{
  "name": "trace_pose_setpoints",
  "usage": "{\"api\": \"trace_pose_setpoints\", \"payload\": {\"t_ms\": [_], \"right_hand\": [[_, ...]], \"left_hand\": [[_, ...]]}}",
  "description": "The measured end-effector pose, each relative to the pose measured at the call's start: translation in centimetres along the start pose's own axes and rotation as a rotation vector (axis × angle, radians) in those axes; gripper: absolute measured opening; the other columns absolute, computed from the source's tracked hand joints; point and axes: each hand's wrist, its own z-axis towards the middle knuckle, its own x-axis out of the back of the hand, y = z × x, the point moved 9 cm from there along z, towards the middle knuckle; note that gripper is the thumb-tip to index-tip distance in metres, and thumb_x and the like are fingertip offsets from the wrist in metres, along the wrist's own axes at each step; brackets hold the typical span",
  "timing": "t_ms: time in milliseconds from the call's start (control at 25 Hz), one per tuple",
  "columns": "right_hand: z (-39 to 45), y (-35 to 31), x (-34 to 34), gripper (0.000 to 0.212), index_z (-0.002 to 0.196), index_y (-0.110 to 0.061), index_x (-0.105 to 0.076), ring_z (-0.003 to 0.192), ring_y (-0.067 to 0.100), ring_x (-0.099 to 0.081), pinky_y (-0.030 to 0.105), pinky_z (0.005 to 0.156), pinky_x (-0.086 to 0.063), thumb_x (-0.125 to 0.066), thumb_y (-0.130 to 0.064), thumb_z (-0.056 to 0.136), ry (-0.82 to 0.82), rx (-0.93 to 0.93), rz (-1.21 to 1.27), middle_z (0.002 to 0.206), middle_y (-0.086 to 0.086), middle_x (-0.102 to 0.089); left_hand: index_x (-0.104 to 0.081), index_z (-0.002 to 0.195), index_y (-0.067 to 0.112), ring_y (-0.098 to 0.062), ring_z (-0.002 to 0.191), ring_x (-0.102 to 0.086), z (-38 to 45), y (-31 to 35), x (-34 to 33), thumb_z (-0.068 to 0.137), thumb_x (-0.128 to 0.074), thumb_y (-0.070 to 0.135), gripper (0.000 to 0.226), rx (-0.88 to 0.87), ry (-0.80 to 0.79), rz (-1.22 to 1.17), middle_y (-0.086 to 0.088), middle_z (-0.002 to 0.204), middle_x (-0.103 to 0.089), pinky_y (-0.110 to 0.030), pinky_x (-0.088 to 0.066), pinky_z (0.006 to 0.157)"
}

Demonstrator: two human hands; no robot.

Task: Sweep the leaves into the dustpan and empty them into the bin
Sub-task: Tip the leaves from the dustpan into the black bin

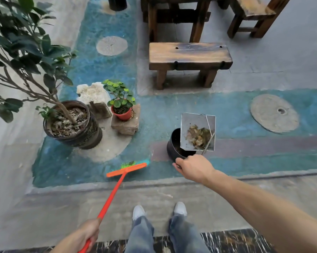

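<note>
A metal dustpan hangs tilted over a round black bin on the blue floor, with a heap of dry leaves inside it. My right hand grips the end of the dustpan's thin handle just in front of the bin. My left hand holds the orange stick of a broom. The broom's orange head with green and blue bristles rests on the floor left of the bin.
A large dark pot with a leafy tree stands at the left. Next to it a small red pot sits on a stone block. A wooden bench and table legs stand behind. My feet are on a grey step.
</note>
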Motion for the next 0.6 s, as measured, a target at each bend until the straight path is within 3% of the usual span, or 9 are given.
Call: {"api": "trace_pose_setpoints", "payload": {"t_ms": [120, 200, 320, 400, 600], "right_hand": [[0.0, -1.4, -1.6, 0.032, 0.056, -0.017, -0.054, 0.027, 0.028, -0.047, 0.020, 0.033, -0.023, -0.073, -0.034, 0.077, -0.081, 0.001, 0.011, 0.033, 0.004, -0.049], [0.1, -3.0, -1.7, 0.026, 0.072, -0.012, -0.061, 0.045, 0.033, -0.060, 0.028, 0.039, -0.035, -0.058, -0.031, 0.090, -0.162, 0.016, 0.045, 0.051, 0.010, -0.063], [1.1, -4.9, -2.8, 0.028, 0.102, -0.007, -0.062, 0.082, 0.040, -0.066, 0.034, 0.055, -0.030, -0.039, -0.023, 0.098, -0.331, 0.022, 0.094, 0.090, 0.020, -0.070], [1.4, -6.5, -3.3, 0.028, 0.106, -0.008, -0.063, 0.090, 0.040, -0.066, 0.033, 0.054, -0.030, -0.039, -0.019, 0.097, -0.383, 0.040, 0.066, 0.098, 0.019, -0.070], [1.2, -11.2, -6.7, 0.031, 0.109, -0.012, -0.068, 0.103, 0.036, -0.065, 0.034, 0.071, -0.042, -0.040, -0.010, 0.096, -0.533, 0.095, 0.042, 0.110, 0.012, -0.070]], "left_hand": [[-0.033, 0.037, 0.012, -0.012, 0.015, -0.022, 0.5, -1.3, 0.5, 0.104, -0.033, 0.031, 0.070, 0.078, -0.001, 0.019, 0.001, 0.030, -0.027, -0.007, -0.015, 0.030], [-0.033, 0.047, 0.012, -0.011, 0.015, -0.021, 1.1, -1.8, 0.8, 0.104, -0.033, 0.032, 0.060, 0.089, 0.008, 0.018, 0.002, 0.031, -0.026, -0.005, -0.015, 0.030], [-0.037, 0.053, 0.009, -0.012, 0.013, -0.021, 1.4, -1.9, 0.9, 0.104, -0.034, 0.029, 0.054, 0.071, -0.009, 0.072, 0.002, 0.029, -0.028, -0.005, -0.015, 0.029], [-0.037, 0.053, 0.008, -0.012, 0.013, -0.022, 1.7, -2.2, 1.0, 0.104, -0.035, 0.027, 0.054, 0.078, 0.001, 0.081, 0.001, 0.028, -0.028, -0.006, -0.014, 0.029], [-0.036, 0.046, 0.010, -0.013, 0.015, -0.023, 1.8, -3.6, 1.1, 0.104, -0.034, 0.033, 0.062, 0.113, -0.019, 0.100, 0.000, 0.029, -0.027, -0.007, -0.013, 0.029]]}}
